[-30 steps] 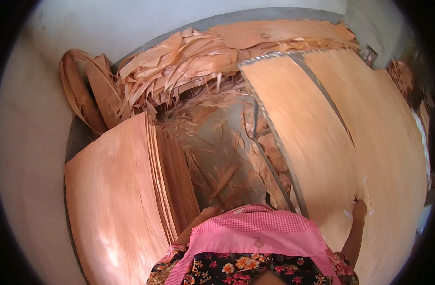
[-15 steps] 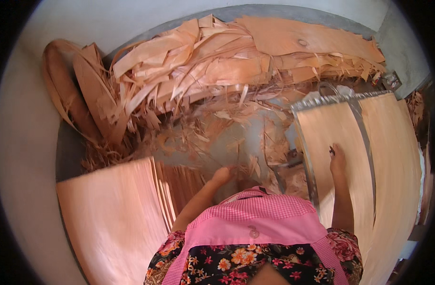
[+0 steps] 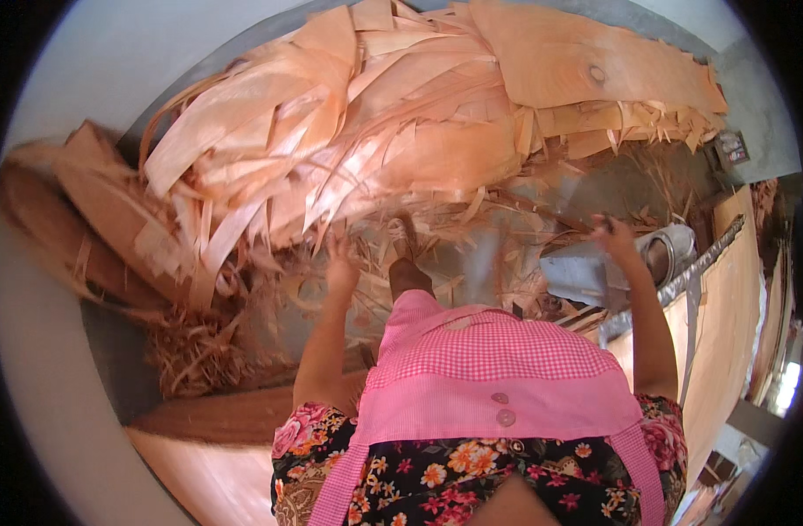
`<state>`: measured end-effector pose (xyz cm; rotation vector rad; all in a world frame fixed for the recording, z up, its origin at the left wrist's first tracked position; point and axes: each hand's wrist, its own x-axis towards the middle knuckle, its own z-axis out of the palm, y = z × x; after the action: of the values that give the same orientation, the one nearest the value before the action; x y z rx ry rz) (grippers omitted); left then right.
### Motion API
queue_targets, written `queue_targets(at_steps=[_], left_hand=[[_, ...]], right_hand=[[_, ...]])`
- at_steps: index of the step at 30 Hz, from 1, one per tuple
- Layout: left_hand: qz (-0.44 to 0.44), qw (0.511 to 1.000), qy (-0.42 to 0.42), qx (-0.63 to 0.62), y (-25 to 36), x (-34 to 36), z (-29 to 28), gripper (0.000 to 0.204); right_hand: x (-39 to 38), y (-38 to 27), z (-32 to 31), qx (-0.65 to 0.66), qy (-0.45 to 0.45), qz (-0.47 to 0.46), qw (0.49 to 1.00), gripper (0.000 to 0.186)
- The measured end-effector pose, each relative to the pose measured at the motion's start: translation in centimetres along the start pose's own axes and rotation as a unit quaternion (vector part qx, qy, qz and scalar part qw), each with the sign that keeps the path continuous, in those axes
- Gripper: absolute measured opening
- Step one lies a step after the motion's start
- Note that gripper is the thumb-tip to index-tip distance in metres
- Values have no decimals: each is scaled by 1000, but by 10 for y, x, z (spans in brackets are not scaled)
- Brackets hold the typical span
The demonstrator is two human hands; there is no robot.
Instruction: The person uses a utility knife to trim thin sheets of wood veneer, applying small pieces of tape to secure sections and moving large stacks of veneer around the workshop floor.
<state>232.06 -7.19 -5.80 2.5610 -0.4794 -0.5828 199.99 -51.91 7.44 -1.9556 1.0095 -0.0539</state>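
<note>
Left hand [image 3: 342, 267] with fingers spread, nothing in it, by the lower edge of the veneer scrap pile [image 3: 454, 158]; can't tell if touching. Right hand [image 3: 621, 244] closed around a small dark object [image 3: 607, 224], too blurred to identify, held near the grey container [image 3: 581, 273]. Pile lies along the wall ahead, loose strips hanging off its front; pale veneer sheets [image 3: 721, 351] at lower right
</note>
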Motion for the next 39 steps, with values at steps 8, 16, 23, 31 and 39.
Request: queue_targets(at_steps=[8, 16, 23, 31, 39], left_hand=[[-29, 923, 114, 367, 4, 290, -67, 76], [149, 951, 185, 200, -22, 427, -184, 29], [232, 954, -128, -137, 124, 307, -183, 69], [141, 917, -369, 55, 98, 165, -60, 49], [302, 939, -72, 148, 111, 242, 25, 34]], right_hand=[[295, -113, 216, -159, -23, -162, 974, 38], [443, -145, 309, -382, -109, -193, 897, 27], [262, -197, 249, -45, -179, -376, 908, 17], [178, 36, 216, -19, -147, 123, 981, 19], [249, 78, 209, -131, 147, 11, 980, 30]])
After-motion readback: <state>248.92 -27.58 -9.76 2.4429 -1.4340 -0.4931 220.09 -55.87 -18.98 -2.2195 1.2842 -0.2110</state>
